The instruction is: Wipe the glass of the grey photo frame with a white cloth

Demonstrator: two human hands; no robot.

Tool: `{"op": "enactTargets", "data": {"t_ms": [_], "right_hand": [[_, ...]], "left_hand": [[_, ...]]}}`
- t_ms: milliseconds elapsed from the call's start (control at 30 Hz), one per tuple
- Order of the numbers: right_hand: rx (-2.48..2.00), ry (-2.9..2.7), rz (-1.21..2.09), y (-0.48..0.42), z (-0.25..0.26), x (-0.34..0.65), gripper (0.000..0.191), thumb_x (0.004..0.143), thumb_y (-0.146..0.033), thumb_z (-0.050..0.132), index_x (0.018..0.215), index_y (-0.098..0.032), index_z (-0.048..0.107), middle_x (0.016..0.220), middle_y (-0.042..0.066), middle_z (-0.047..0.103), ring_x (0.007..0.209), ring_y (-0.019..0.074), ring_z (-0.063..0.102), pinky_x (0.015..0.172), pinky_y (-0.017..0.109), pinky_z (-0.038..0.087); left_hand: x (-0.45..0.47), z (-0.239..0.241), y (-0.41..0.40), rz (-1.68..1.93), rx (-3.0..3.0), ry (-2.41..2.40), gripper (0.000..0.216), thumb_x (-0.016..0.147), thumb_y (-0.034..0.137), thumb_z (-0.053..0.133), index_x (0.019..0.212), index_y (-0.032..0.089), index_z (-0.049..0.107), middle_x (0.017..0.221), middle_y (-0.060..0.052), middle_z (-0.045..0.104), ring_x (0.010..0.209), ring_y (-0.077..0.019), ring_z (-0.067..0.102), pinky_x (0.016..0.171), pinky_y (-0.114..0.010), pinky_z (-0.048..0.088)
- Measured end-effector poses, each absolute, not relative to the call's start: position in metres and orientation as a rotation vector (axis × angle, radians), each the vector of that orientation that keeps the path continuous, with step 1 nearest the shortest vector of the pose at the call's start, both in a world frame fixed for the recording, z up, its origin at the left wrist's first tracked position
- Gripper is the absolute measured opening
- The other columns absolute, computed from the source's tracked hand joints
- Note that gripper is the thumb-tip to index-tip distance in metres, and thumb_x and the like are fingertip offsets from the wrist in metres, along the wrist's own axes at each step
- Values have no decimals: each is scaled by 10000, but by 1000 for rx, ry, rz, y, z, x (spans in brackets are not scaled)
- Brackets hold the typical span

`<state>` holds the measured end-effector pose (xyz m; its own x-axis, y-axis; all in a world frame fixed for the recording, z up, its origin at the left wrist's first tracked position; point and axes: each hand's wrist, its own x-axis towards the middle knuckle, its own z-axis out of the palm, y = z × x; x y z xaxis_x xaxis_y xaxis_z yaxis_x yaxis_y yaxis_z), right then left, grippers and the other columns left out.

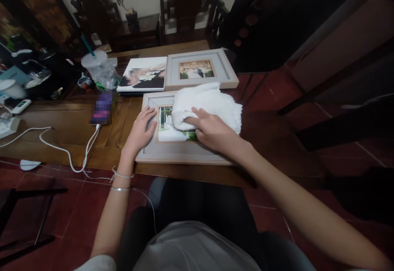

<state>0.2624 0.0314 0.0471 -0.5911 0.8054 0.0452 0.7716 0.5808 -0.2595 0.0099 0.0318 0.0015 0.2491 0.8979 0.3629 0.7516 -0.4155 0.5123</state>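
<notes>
A picture frame (178,152) with a pale border lies flat on the table in front of me. My left hand (142,127) rests on its left side, fingers stretched out and a little apart. My right hand (212,129) grips a white fluffy cloth (206,102) and presses it on the frame's picture. The cloth hides the right part of the picture and the frame's upper right area. Green and white patches of the photo show at the left.
Behind lie a second picture frame (227,72) and a white-edged photo panel (147,74). On the wooden table (70,139), leftward, are a phone (103,109) with a white cable (89,145), a plastic cup (95,59), a plastic bag (106,74) and a power strip (8,127).
</notes>
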Motion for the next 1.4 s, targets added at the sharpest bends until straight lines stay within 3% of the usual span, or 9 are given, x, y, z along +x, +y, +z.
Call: {"op": "enactTargets", "data": {"t_ms": [200,333,533,767,900,1100,1300,1400], "right_hand": [[-954,-2728,519,-22,55,279,616,703,27,417,1242,-173,635,1435,121,530,1376,297,427,1082,477,426],[-1030,-2746,577,-14,57,283,593,721,11,415,1226,-191,652,1353,133,592,1248,310,562,985,456,497],[-1215,-2633,305,39,43,272,612,742,39,416,1284,-162,618,1447,154,510,1378,330,413,1065,501,415],[-1232,-2591,236,46,37,265,600,722,36,424,1226,-197,654,1373,121,577,1290,340,498,1030,532,430],[-1127,-2665,353,13,48,271,597,717,38,404,1221,-163,652,1372,142,576,1297,336,498,1004,480,451],[-946,-2699,682,-9,66,290,638,677,11,400,1195,-226,689,1233,77,671,1095,269,651,918,388,512],[-1005,-2580,520,13,47,290,633,693,29,414,1220,-198,683,1273,78,668,1325,288,495,1016,417,479],[-1099,-2576,422,23,42,281,620,705,65,394,1206,-157,684,1284,129,655,1345,306,467,1041,451,457]], "left_hand": [[11,2,32,905,2302,1568,324,946,232,517,1251,179,616,1395,-118,590,1410,-258,427,1176,-537,338],[11,3,32,905,2295,1561,321,948,234,521,1251,186,615,1393,-113,591,1413,-260,423,1177,-541,336],[11,3,31,905,2282,1560,326,950,236,523,1255,167,612,1403,-127,582,1420,-261,411,1182,-536,328],[11,3,31,907,2275,1556,327,950,233,523,1260,170,609,1405,-129,580,1422,-263,408,1180,-544,326],[11,2,33,904,2285,1564,321,947,228,526,1253,187,616,1400,-117,586,1416,-258,420,1180,-540,331],[12,2,33,902,2297,1573,319,947,224,517,1247,194,619,1396,-106,591,1413,-257,424,1176,-537,341],[11,1,33,913,2296,1564,329,947,226,519,1260,183,609,1412,-121,575,1422,-257,409,1177,-536,337],[11,1,32,919,2289,1564,326,948,233,517,1254,179,615,1407,-125,579,1420,-258,413,1177,-535,336]]}}
